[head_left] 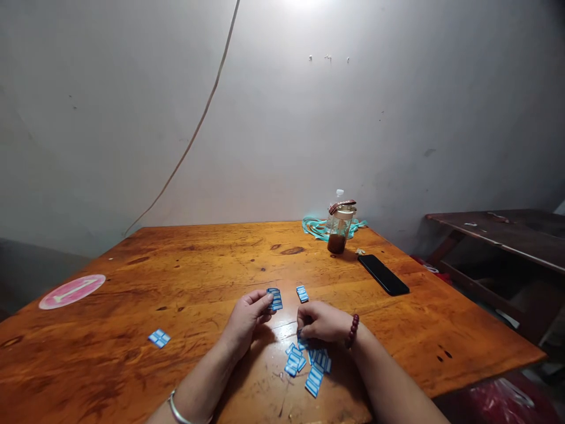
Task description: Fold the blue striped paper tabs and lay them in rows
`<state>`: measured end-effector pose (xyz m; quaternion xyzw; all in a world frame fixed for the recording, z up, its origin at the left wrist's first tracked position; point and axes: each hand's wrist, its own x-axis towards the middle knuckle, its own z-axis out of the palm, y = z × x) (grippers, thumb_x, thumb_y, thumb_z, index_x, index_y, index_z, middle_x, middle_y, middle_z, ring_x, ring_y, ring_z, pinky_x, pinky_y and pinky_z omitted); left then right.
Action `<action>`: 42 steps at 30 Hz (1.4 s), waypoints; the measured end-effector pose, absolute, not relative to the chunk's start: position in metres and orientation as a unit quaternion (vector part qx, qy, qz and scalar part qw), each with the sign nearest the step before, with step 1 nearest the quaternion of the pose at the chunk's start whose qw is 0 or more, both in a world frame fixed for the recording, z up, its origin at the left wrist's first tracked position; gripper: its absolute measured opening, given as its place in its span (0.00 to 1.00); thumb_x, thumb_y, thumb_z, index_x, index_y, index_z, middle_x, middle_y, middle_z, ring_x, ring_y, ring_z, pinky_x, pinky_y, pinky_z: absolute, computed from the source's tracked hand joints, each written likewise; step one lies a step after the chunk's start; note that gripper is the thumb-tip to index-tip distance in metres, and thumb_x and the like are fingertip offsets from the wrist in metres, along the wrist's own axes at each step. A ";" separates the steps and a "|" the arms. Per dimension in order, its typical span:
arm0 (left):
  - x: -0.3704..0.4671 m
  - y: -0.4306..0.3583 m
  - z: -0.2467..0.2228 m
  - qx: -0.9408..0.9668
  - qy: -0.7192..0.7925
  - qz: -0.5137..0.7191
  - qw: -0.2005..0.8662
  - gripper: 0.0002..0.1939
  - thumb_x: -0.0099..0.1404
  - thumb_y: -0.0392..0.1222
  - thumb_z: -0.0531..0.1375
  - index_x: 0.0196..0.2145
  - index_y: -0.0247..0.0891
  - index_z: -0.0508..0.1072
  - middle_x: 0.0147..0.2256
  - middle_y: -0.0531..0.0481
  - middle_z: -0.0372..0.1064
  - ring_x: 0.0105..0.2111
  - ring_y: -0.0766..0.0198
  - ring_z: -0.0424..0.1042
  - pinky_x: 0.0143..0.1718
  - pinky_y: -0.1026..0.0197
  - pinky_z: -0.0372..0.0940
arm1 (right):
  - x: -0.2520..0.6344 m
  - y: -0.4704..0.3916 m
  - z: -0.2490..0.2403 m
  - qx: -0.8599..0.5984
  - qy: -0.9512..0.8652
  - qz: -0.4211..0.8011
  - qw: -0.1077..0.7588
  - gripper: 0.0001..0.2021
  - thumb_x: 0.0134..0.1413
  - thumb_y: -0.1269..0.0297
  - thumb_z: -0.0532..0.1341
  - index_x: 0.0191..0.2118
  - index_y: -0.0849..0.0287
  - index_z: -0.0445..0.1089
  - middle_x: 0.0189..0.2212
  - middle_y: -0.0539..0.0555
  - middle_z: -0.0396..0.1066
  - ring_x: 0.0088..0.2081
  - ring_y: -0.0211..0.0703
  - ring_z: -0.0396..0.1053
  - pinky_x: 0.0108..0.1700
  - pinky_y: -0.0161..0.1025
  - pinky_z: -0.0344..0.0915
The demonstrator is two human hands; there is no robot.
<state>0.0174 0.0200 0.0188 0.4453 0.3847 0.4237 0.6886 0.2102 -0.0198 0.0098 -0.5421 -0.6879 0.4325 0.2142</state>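
Between thumb and fingers, my left hand [252,313] holds a small stack of blue-and-white labels [276,299] above the table. My right hand [324,323] is closed in a pinch on a blue label [302,340], partly hidden under the fingers. Just below it lies a loose pile of the same labels [315,377], some overlapping. Beyond my right hand sits another small stack of labels [302,293]. Off to the left, one more blue-and-white piece [159,338] lies by itself.
The wooden table [212,259] reaches back to a grey wall. A drink bottle [338,232] with brown liquid stands at the back right, beside turquoise ribbon [314,228]. A black phone [383,274] lies to the right. A pink sticker [73,291] marks the left side.
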 end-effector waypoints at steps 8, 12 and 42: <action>0.025 0.016 0.017 0.539 0.382 0.403 0.634 0.12 0.48 0.46 0.62 0.21 0.33 0.69 0.15 0.57 0.60 0.14 0.74 0.55 0.16 0.70 0.47 | 0.189 -0.020 0.027 -0.447 -0.641 0.436 0.446 0.06 0.44 0.65 0.59 0.25 0.62 0.62 0.21 0.47 0.61 0.24 0.32 0.58 0.27 0.30 0.56; 0.028 0.015 0.016 0.566 0.375 0.397 0.618 0.12 0.47 0.46 0.62 0.20 0.32 0.69 0.15 0.56 0.60 0.15 0.73 0.55 0.18 0.69 0.49 | 0.179 -0.021 0.023 -0.467 -0.671 0.352 0.456 0.02 0.45 0.69 0.57 0.29 0.60 0.63 0.20 0.45 0.58 0.23 0.31 0.55 0.26 0.29 0.54; 0.028 0.016 0.013 0.542 0.345 0.390 0.660 0.12 0.50 0.45 0.60 0.22 0.32 0.70 0.15 0.56 0.60 0.15 0.73 0.53 0.18 0.68 0.46 | 0.169 -0.012 0.011 -0.424 -0.562 0.450 0.549 0.07 0.42 0.68 0.61 0.27 0.61 0.61 0.23 0.47 0.60 0.27 0.33 0.58 0.29 0.30 0.57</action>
